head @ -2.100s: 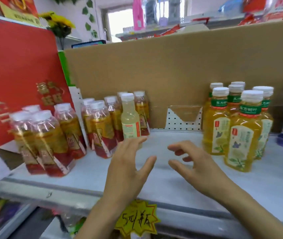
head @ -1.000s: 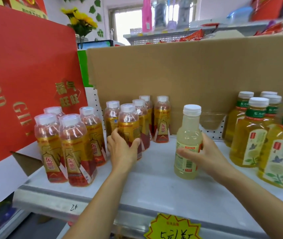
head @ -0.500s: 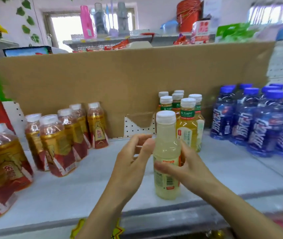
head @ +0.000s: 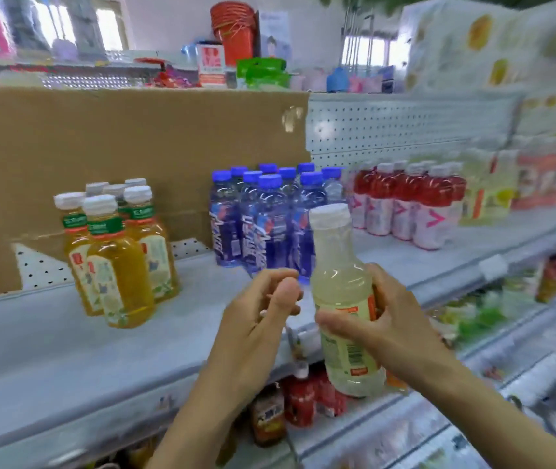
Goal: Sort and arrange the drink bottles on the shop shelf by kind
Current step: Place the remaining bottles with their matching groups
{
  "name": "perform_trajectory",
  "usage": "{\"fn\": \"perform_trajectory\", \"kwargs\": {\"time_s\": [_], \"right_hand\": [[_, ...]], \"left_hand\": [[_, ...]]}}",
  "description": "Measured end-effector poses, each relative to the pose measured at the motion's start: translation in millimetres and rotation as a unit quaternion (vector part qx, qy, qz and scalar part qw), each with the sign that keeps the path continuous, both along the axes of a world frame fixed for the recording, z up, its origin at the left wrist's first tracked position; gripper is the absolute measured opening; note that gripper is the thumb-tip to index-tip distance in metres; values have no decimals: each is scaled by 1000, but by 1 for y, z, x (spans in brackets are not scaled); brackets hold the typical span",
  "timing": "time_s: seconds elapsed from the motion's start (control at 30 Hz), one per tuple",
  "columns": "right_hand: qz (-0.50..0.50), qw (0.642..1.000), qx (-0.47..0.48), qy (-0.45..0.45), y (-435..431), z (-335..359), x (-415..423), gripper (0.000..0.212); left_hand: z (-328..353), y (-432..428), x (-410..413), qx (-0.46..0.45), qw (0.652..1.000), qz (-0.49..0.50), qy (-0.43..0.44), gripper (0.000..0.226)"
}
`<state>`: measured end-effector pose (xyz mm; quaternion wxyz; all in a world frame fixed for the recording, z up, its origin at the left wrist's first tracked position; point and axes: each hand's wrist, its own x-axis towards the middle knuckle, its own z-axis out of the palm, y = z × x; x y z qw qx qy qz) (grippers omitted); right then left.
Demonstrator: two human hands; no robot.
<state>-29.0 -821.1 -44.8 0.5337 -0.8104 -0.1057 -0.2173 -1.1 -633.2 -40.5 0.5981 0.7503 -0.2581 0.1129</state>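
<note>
My right hand point(head: 385, 319) grips a pale cloudy-yellow bottle with a white cap point(head: 339, 286), held upright in the air in front of the shelf edge. My left hand point(head: 259, 319) hovers just left of it, fingers loosely curled, holding nothing. On the grey shelf point(head: 50, 350) stands a group of amber tea bottles with green neck bands point(head: 117, 255) at the left. Blue-capped blue bottles point(head: 263, 214) stand in the middle, directly behind the held bottle. Red drink bottles point(head: 405, 204) and pale yellow bottles point(head: 486, 191), blurred, follow to the right.
A brown cardboard sheet point(head: 117, 140) backs the left part of the shelf and white pegboard point(head: 388, 126) the right. A lower shelf holds red and dark bottles point(head: 290, 404). An upper shelf carries assorted goods, among them an orange bucket stack point(head: 234, 32).
The view has swung right: the red-labelled bottles have left the frame and red and yellow drinks have come in. My right hand has carried the pale bottle rightward, now in front of the blue bottles.
</note>
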Motion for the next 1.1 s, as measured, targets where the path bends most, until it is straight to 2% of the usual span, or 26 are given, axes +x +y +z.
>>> {"fn": "perform_trajectory", "kwargs": {"time_s": [0.27,0.4,0.53,0.67,0.73,0.87,0.97,1.1], "right_hand": [[-114,993,27,17,-169,-6,-19,57],[-169,984,58,15,-239,-7,-13,55],[-198,978,67,19,-303,-7,5,47],[-198,978,58,16,-358,1,40,49],[-194,979,61,7,-384,6,63,51],[-183,980,73,-7,-433,17,117,56],[-162,984,70,-13,-467,24,160,52],[-144,988,59,-13,-498,23,212,52]], "left_hand": [[10,-169,18,78,993,-86,-7,20],[24,-245,46,107,989,-97,-39,30],[27,-305,81,157,981,-57,-99,44],[35,-352,127,194,970,-5,-148,54],[43,-374,153,227,953,48,-195,61],[64,-409,204,319,890,154,-287,73],[75,-429,229,391,849,196,-296,78],[82,-448,241,450,820,219,-278,73]]}}
